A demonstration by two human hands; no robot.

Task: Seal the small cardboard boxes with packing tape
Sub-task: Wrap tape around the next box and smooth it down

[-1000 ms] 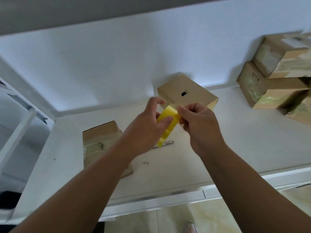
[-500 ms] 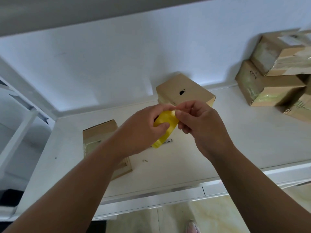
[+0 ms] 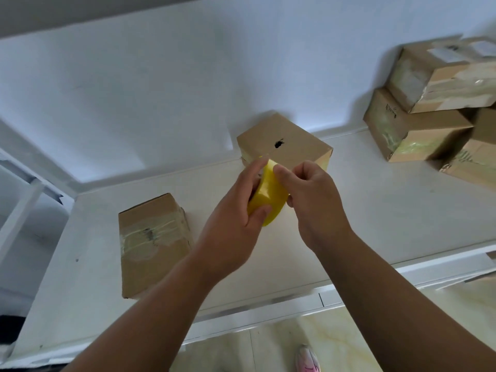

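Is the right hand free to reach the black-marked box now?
Likely yes once it lets go: the right hand picks at the yellow tape roll gripped by the left hand, but the marked box sits just behind, nothing between.

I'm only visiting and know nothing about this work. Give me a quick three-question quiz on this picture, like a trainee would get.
1. True or false: the yellow tape roll lies on the table.
2. Where is the box with the black mark? A) in the middle, by the wall B) in the stack at the right C) on the floor
3. Fill in: the stacked boxes stand on the person's ___ side.

Key: 1 false: the left hand grips it, the right hand pinches its edge. 2 A. 3 right.
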